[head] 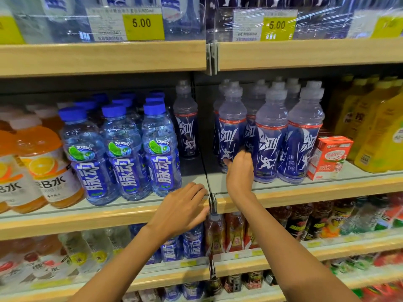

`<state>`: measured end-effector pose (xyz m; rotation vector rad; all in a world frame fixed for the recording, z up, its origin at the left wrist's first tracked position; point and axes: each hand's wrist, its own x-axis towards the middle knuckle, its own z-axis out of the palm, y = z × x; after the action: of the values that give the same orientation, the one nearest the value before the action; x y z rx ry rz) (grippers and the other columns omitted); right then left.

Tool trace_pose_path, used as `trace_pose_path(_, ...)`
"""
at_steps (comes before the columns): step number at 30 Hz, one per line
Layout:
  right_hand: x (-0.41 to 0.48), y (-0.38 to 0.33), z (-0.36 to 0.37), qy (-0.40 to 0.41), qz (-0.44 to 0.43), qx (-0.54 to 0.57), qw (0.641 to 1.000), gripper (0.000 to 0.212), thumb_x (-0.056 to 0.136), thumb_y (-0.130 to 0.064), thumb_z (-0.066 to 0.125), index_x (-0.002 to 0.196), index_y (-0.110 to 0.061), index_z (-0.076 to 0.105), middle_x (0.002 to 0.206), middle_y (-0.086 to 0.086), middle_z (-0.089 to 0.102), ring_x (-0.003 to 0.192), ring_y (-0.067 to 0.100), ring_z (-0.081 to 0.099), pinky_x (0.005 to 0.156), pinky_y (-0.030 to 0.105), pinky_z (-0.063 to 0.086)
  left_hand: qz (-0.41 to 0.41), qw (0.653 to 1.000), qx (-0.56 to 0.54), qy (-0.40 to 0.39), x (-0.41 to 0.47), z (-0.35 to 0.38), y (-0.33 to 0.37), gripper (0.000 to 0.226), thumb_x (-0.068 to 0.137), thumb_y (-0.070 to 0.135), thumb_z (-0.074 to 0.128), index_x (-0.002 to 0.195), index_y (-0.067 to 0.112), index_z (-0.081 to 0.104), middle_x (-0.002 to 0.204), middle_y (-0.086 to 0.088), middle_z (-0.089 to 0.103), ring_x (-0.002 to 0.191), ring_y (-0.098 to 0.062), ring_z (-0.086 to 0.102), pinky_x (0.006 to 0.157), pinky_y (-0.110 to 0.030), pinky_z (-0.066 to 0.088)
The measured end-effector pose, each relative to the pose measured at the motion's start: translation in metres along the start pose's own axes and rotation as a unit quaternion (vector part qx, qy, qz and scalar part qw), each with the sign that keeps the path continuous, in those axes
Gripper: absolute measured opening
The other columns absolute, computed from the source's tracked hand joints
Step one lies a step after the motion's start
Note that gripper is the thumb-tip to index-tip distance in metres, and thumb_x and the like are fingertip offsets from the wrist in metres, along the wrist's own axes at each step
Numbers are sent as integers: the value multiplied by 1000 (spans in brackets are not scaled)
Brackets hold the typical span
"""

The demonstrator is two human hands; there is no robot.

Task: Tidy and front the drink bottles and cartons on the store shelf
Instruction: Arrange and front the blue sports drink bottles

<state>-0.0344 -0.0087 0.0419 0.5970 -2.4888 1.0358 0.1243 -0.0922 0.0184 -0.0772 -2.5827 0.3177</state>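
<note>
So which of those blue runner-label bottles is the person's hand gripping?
The front-left bottle of the group right of the divider: the right hand curls round its lower part. The lone bottle left of the divider stands apart.

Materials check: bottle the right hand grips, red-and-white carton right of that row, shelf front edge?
Bottle in the right hand: clear glossy plastic, see-through above a printed blue wrap label. Carton: looks like coated paperboard, with crisp folded edges and flat printed faces. Shelf front edge: pale wood-grain finish; solid wood or laminate, cannot tell.
</note>
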Motion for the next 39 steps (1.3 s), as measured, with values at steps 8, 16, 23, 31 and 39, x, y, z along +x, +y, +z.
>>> trace_pose_path(8, -17, -4, -12, 50, -49, 53, 996, 38, 96, -11, 53, 131, 0, 45, 123, 14, 49, 113, 27, 48, 88, 29, 42, 60, 997, 44, 36, -17, 3, -15, 41, 93, 34, 43, 110, 3, 63, 109, -11, 66, 96, -23, 65, 79, -30, 54)
trace_pose_path(16, -3, -33, 10, -134, -110, 232, 957, 22, 87, -18, 65, 96, 1, 57, 86, 8, 55, 81, 22, 50, 68, 29, 37, 101, 989, 92, 53, -18, 10, -21, 43, 93, 31, 43, 115, -1, 60, 113, -16, 66, 103, -26, 63, 86, -33, 53)
trace_pose_path(23, 36, -58, 70, -201, -50, 249, 946, 72, 84, -24, 72, 138, 4, 33, 131, 22, 54, 117, 34, 55, 92, 30, 39, 102, 987, 108, 66, -20, 14, -22, 43, 94, 33, 45, 120, -1, 51, 115, -16, 66, 106, -26, 63, 92, -33, 51)
trace_pose_path(31, 56, -66, 83, -216, -40, 337, 915, 44, 84, -14, 72, 117, 9, 55, 118, 22, 63, 108, 33, 60, 83, 31, 46, 104, 986, 112, 63, -23, 18, -22, 45, 96, 33, 46, 117, -2, 64, 117, -18, 66, 108, -28, 64, 94, -35, 51)
trace_pose_path(39, 40, -59, 60, -198, -54, 298, 932, 72, 79, -17, 75, 133, 4, 31, 130, 20, 54, 116, 34, 54, 94, 34, 43, 89, 989, 107, 53, -21, 13, -22, 46, 96, 34, 41, 119, -2, 58, 117, -19, 65, 108, -28, 61, 99, -34, 41)
